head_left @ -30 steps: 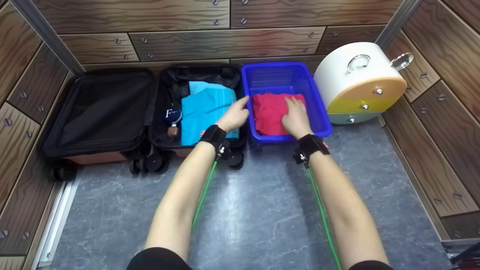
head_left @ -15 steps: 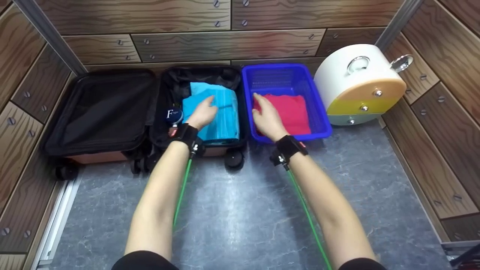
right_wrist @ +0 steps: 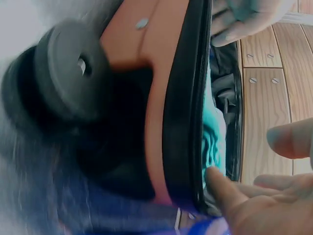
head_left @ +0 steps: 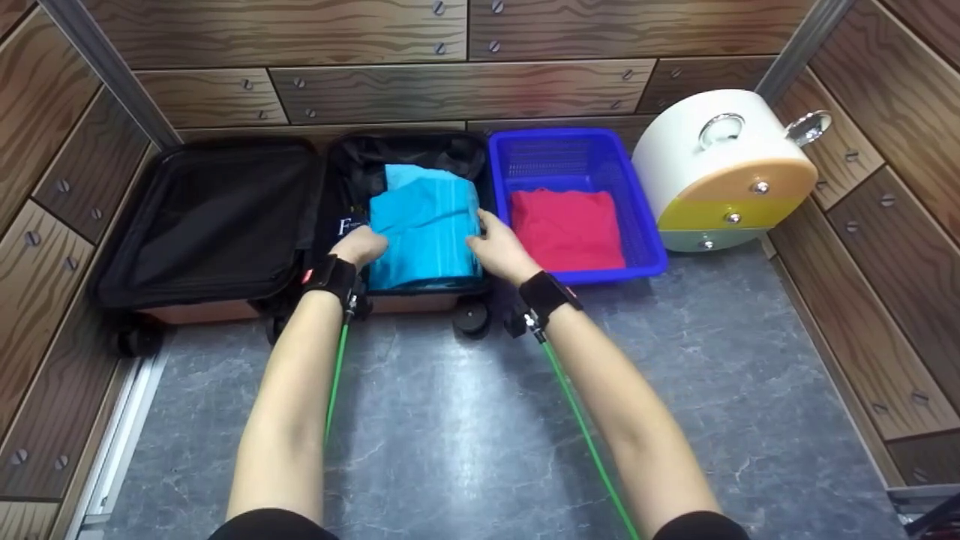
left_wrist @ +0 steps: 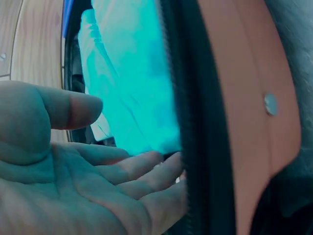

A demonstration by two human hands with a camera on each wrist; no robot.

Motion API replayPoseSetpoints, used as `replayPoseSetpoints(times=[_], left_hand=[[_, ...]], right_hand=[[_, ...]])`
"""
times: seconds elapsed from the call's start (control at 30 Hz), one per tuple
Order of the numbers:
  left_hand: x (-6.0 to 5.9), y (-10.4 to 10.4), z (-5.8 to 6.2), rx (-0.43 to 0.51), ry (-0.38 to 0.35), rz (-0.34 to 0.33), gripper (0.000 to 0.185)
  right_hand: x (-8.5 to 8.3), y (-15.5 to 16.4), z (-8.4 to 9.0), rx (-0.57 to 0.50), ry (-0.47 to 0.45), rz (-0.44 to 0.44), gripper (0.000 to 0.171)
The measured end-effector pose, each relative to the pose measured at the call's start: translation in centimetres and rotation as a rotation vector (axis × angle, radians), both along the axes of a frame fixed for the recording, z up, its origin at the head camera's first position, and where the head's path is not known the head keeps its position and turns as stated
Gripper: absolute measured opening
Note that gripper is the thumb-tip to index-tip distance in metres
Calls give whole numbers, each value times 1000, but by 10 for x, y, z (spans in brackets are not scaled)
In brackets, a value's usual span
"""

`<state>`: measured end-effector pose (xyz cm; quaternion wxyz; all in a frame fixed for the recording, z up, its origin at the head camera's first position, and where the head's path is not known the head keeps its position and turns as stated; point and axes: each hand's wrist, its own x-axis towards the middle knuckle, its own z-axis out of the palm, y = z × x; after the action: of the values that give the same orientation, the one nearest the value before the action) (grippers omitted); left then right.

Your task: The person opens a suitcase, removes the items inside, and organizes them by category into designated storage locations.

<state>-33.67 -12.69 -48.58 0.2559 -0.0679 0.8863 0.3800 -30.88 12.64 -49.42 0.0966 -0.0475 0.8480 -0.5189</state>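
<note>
Folded blue clothing (head_left: 424, 225) lies in the open suitcase's right half (head_left: 360, 157). My left hand (head_left: 360, 246) is at its left edge; in the left wrist view the thumb stands apart from relaxed fingers (left_wrist: 142, 169), close beside the cloth. On the opposite side, my right hand (head_left: 501, 246) reaches over the suitcase rim, its fingertips right at the cloth's right edge and the thumb spread in the right wrist view. Neither hand grips the clothing. A dark round item with a white letter F (head_left: 348, 225) is partly hidden behind my left hand.
The suitcase's other half (head_left: 217, 217) lies to the left, its black lining facing up. A blue basket (head_left: 651, 225) with folded red clothing (head_left: 566, 229) stands on the right, beside a white rounded drawer box (head_left: 697, 142). Suitcase wheels (head_left: 471, 319) stick out in front. Wood-patterned walls surround the floor.
Both hands have moved left. My left hand crossed over the blue clothing to its left edge; my right hand left the red clothing in the basket for the blue clothing's right edge.
</note>
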Motion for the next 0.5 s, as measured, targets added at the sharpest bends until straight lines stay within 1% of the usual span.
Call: replayPoseSetpoints(times=[0.1,0.17,0.23,0.33,0.4,0.5], left_hand=[[1,0,-3,-37,-45,-2,56],[1,1,-4,-47,-61,-19,56],[2,2,-5,-65,-60,-53,53],[2,3,-6,-94,-40,-98,48],[3,3,-7,-104,-34,-97,48],[2,2,-10,-88,-44,-62,48]], right_hand=[[-1,-6,-1,6,-49,-22,68],[-2,-9,-2,-7,-78,-39,69],[-3,-11,-2,-35,-97,-51,69],[-3,-13,-3,-88,-124,-72,71],[-3,-14,-5,-123,-145,-86,73],[-3,-17,-9,-163,-168,-101,75]])
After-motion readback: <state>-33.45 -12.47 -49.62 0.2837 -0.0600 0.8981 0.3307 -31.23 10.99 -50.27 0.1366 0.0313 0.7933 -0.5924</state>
